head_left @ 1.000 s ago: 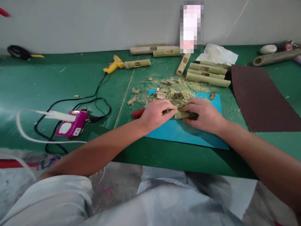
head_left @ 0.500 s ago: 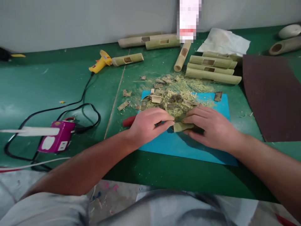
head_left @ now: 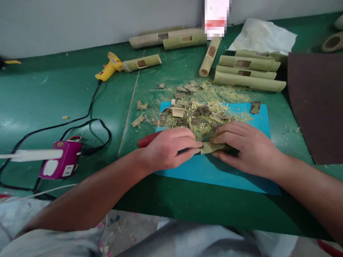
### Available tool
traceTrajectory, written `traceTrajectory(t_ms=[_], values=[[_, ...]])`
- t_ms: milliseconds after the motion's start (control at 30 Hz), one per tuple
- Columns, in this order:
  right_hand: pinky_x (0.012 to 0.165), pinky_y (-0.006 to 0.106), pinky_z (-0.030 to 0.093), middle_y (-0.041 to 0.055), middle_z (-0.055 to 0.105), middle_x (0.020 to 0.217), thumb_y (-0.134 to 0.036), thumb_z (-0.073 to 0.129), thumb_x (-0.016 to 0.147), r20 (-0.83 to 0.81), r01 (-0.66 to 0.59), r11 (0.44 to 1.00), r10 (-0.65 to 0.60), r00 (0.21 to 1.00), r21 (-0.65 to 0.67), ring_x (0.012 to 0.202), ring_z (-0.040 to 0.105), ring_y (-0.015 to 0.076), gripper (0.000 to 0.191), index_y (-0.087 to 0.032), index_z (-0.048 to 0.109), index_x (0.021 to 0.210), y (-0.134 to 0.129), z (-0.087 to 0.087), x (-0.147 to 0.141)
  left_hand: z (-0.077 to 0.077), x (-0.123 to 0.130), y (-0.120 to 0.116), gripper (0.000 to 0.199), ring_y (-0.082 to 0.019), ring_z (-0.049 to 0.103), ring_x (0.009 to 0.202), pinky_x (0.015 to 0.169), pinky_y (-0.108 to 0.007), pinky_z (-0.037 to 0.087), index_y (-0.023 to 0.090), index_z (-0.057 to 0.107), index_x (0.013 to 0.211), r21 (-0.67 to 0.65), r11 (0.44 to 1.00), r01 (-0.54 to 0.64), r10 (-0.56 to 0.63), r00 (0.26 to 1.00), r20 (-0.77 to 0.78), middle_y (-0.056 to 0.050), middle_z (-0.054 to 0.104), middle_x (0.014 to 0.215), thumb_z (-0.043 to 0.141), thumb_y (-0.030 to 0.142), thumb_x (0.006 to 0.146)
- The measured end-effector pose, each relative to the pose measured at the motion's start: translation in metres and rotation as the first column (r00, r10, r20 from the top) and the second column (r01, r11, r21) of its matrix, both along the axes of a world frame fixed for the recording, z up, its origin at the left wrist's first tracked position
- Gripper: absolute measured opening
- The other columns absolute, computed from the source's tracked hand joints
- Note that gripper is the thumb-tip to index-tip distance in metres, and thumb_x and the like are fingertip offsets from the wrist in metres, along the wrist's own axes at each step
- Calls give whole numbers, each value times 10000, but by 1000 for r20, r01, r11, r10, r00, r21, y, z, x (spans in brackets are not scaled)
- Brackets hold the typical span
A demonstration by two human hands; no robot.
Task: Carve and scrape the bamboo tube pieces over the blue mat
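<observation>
On the blue mat [head_left: 241, 180], my right hand [head_left: 246, 148] grips a short curved piece of bamboo [head_left: 211, 147] between thumb and fingers, covering its right end. My left hand [head_left: 171, 148] is closed in a pinch at the left end of the same piece, thumb below and fingers above. A small dark edge shows beneath the left fingertips; I cannot make out what it is. Behind the left wrist a red handle [head_left: 148, 138] sticks out, the rest of it hidden under the hand. Bamboo offcuts [head_left: 178, 112] and shavings lie heaped just beyond both hands.
Notched bamboo tubes [head_left: 250, 81] are stacked at back right, near a white cloth [head_left: 264, 35]. More tubes [head_left: 184, 38] lie along the wall. A yellow glue gun [head_left: 109, 67] and a purple power adapter [head_left: 60, 159] with cords are at left. A dark brown sheet [head_left: 316, 107] lies at right.
The view has shifted slightly. Both hands stay on the bamboo piece, which sits a little further right and lower in view and shows slightly more between the fingers.
</observation>
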State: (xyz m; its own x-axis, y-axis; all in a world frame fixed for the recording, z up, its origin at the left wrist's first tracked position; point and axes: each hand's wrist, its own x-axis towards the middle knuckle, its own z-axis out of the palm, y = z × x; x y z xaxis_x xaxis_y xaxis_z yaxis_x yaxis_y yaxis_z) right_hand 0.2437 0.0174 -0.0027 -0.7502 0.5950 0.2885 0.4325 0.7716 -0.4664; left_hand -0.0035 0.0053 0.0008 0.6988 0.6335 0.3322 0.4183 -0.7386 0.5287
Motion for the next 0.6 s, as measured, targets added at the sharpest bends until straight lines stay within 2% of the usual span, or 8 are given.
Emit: traceTrajectory(t_ms=[167, 400, 600], values=[[791, 378, 486, 78, 667, 946, -307, 573, 890, -7, 12, 998, -12, 1000, -54, 926, 601, 225, 112, -214, 627, 925, -1, -1, -1, 3, 8, 0, 137, -142, 645, 796, 738, -251, 548, 155, 688, 951, -23, 1000, -7, 8, 1000, 5, -57, 673, 859, 561, 203, 935], [796, 385, 474, 83, 658, 941, -300, 576, 880, 11, 20, 998, -19, 1000, -60, 929, 601, 231, 112, -203, 618, 916, 1, -1, -2, 7, 5, -2, 159, -146, 609, 802, 744, -269, 517, 143, 665, 966, 78, 996, 36, -29, 995, -93, -55, 654, 859, 514, 195, 959], [797, 385, 470, 86, 648, 940, -296, 581, 874, 29, 23, 997, -21, 999, -71, 925, 593, 230, 117, -191, 604, 920, 0, -1, -2, 6, 7, -1, 198, -151, 573, 757, 709, -279, 492, 134, 657, 867, 101, 992, 77, -65, 991, -118, -53, 621, 794, 492, 191, 961]])
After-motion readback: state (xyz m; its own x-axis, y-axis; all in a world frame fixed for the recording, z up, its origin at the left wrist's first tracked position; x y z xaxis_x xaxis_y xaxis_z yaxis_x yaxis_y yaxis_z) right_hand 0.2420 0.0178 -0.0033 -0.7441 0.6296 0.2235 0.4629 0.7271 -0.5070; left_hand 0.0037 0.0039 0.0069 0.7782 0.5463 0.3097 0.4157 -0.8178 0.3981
